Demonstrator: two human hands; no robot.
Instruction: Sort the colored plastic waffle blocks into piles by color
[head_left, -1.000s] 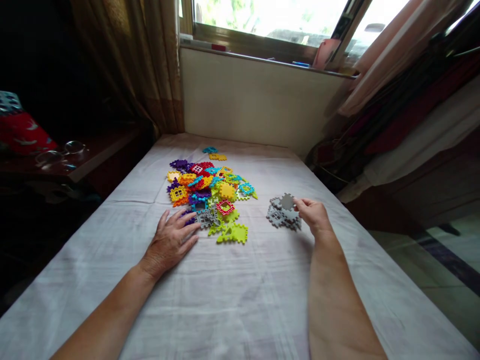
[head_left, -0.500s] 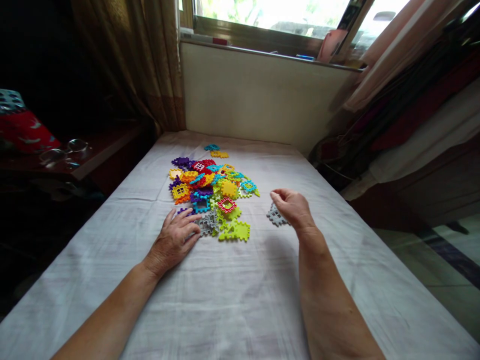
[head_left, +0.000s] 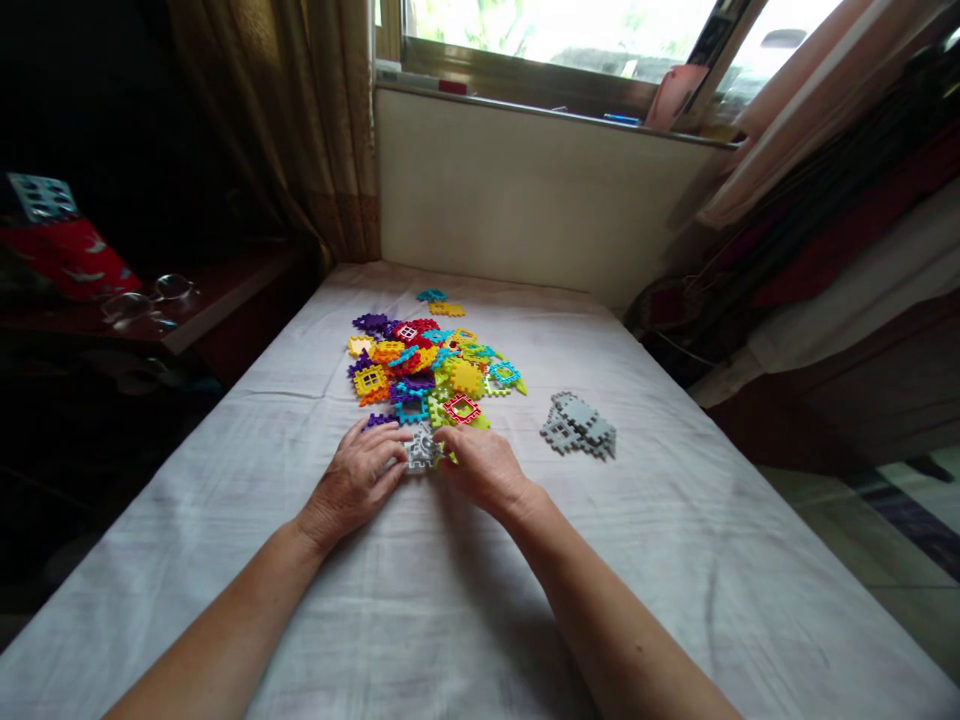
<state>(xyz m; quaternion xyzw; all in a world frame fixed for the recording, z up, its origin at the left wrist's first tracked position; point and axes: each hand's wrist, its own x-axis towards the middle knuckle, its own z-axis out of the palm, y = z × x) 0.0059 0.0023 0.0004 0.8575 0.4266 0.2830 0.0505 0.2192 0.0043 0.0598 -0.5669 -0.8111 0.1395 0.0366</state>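
Observation:
A heap of coloured plastic tiles with notched edges, among them a yellow tile (head_left: 466,378) and a red frame tile (head_left: 462,409), lies on the pale sheet. At its near edge is a grey tile (head_left: 421,449). My left hand (head_left: 358,477) rests palm down beside that tile, fingers apart, fingertips touching its left side. My right hand (head_left: 480,465) is closed at the grey tile's right side, thumb and fingertips pinched on it. Several grey tiles (head_left: 581,425) form a separate small pile to the right.
The sheet-covered surface (head_left: 420,620) reaches a wall below the window. On the left, eyeglasses (head_left: 154,297) and a red patterned container (head_left: 75,258) stand on a dark ledge. Hanging clothes and a curtain flank the surface.
My right hand has moved left from the grey pile to the near edge of the heap, uncovering the grey pile. My left hand stays nearly in place; the view has shifted slightly.

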